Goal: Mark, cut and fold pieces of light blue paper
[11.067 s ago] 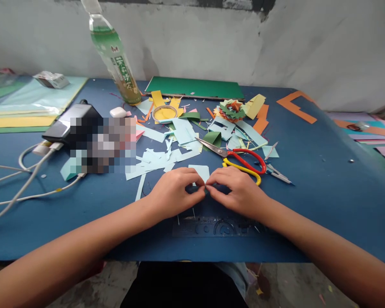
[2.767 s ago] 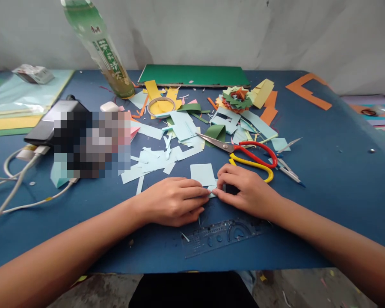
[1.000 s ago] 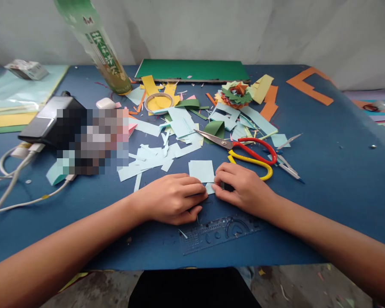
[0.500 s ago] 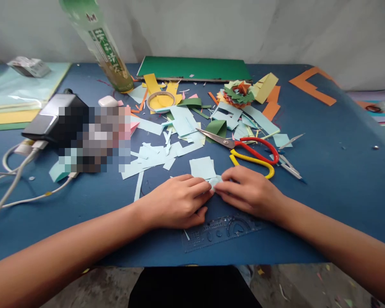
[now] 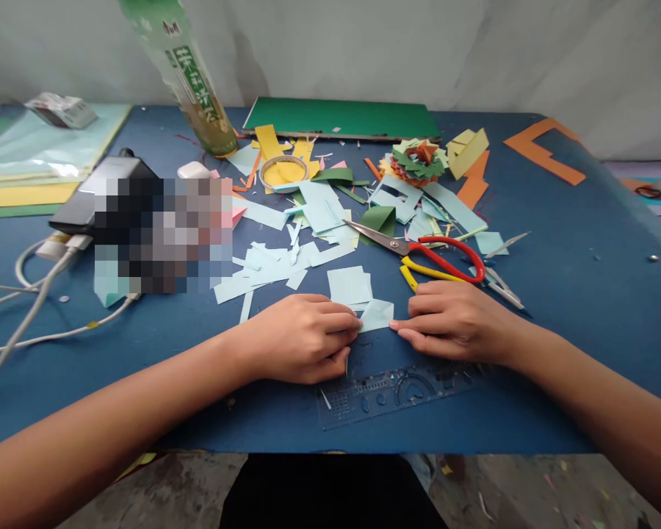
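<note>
A small folded piece of light blue paper (image 5: 378, 314) lies on the blue table between my hands. My left hand (image 5: 307, 338) is closed, its curled fingertips holding the left corner of the fold. At the right corner, the drawn-together fingertips of my right hand (image 5: 457, 322) touch the lower edge. Just behind the fold are a few flat light blue paper squares (image 5: 348, 284), stacked unevenly. Under and in front of my hands rests a clear plastic ruler (image 5: 388, 395). Scissors with red and yellow handles (image 5: 446, 253) lie behind my right hand, blades open.
Paper scraps (image 5: 275, 264) cover the middle, around a tape roll (image 5: 283, 173) and a folded paper ring (image 5: 417, 162). A green bottle (image 5: 201, 103) stands at the back. Left are a black device (image 5: 107, 198) and white cables (image 5: 44, 294). A pointed metal tool (image 5: 507, 290) lies right.
My right hand has shifted right along the folded paper, away from my left hand, uncovering more of the fold. My left hand stays at its left corner. The view has moved slightly.
</note>
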A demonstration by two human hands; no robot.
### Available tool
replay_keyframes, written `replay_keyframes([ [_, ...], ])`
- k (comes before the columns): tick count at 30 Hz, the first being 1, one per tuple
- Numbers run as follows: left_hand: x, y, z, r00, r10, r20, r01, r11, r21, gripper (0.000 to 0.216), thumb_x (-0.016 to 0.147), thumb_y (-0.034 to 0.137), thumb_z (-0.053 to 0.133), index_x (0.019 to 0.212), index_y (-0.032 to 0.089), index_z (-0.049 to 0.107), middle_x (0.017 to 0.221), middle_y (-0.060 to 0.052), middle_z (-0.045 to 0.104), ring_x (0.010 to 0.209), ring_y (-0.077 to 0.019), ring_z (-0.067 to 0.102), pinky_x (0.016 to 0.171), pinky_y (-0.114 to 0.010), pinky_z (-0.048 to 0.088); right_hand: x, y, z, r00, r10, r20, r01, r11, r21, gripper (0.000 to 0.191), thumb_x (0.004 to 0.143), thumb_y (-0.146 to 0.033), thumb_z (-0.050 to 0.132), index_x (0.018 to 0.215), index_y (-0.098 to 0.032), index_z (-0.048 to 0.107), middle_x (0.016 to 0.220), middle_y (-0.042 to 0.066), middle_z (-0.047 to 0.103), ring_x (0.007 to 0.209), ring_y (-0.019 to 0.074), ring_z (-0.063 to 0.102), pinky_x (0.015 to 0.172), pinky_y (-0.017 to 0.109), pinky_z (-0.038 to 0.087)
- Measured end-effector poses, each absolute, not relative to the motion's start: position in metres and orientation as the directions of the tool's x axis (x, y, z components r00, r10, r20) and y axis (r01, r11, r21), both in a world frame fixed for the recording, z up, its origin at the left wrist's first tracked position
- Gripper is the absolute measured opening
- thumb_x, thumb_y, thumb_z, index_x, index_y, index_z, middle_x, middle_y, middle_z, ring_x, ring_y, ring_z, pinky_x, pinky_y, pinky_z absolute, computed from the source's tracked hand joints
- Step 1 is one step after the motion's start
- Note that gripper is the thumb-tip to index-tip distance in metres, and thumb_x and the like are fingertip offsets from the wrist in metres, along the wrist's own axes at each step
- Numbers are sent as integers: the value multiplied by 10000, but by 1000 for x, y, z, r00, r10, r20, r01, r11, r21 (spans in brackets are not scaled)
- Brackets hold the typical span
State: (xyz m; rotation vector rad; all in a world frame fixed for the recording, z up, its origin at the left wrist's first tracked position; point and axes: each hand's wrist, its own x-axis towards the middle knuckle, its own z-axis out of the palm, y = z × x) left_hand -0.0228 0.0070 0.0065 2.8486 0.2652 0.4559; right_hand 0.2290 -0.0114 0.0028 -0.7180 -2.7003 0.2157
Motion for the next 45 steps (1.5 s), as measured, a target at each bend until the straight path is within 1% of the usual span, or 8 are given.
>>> replay_keyframes([
  [4, -20, 10, 2, 906, 284, 313, 170, -923, 347, 168, 862, 200, 489, 846, 134, 643, 933, -39, 680, 820, -164, 627, 741, -286, 496, 227, -12, 3, -778, 554, 296, 493, 830, -260, 265, 874, -293, 507, 688, -172, 652, 604, 24, 572, 574, 136, 484, 555, 274, 397],
  [8, -11, 7, 0, 895, 349, 277, 268, -918, 293, 193, 880, 243, 483, 946, 142, 634, 887, -47, 656, 758, -174, 599, 697, -308, 494, 218, -15, 5, -712, 558, 427, 528, 826, -197, 275, 821, -396, 577, 725, -145, 639, 697, 72, 620, 650, 173, 548, 619, 305, 467],
  [13, -6, 0, 2, 908, 332, 256, 302, -941, 152, 242, 895, 185, 421, 828, 132, 647, 791, -56, 629, 719, -184, 577, 657, -307, 496, 208, -16, 5, -768, 522, 371, 496, 851, -169, 156, 854, -266, 547, 862, -156, 656, 875, 81, 666, 779, 190, 587, 706, 320, 484],
  [21, -5, -8, 9, 816, 370, 444, 366, -925, 100, 208, 861, 167, 437, 764, 124, 617, 752, -45, 644, 607, -156, 599, 583, -283, 502, 194, -26, 9, -681, 501, 535, 529, 841, -114, 104, 827, -159, 539, 771, -146, 625, 757, 56, 681, 671, 171, 593, 631, 310, 478],
  [30, -15, -5, 27, 643, 390, 659, 393, -907, 153, 76, 773, 108, 533, 732, 145, 586, 701, -29, 659, 601, -137, 611, 581, -248, 507, 189, -39, 19, -501, 554, 665, 524, 806, -277, 107, 733, -64, 588, 719, -170, 580, 670, 38, 651, 601, 146, 574, 580, 289, 467],
  [34, -20, -4, 30, 631, 500, 593, 382, -866, 323, 92, 782, 174, 560, 854, 137, 603, 799, -62, 676, 699, -153, 643, 620, -243, 527, 191, -39, 20, -470, 582, 663, 514, 792, -331, 105, 730, -68, 590, 742, -173, 589, 696, 50, 660, 623, 157, 595, 597, 297, 490],
  [37, -18, -9, 26, 696, 489, 526, 311, -866, 392, 103, 810, 197, 556, 875, 146, 617, 784, -47, 679, 672, -138, 636, 586, -221, 511, 190, -39, 19, -479, 585, 655, 514, 792, -331, 90, 738, -86, 586, 760, -172, 596, 714, 54, 666, 646, 166, 609, 616, 305, 497],
  [45, -13, -15, 16, 711, 395, 582, 285, -918, 275, 80, 822, 162, 542, 787, 142, 612, 681, -24, 662, 563, -122, 591, 518, -224, 466, 180, -40, 18, -464, 558, 688, 576, 780, -245, 118, 711, -76, 589, 758, -184, 587, 693, 34, 671, 638, 166, 617, 648, 316, 479],
])
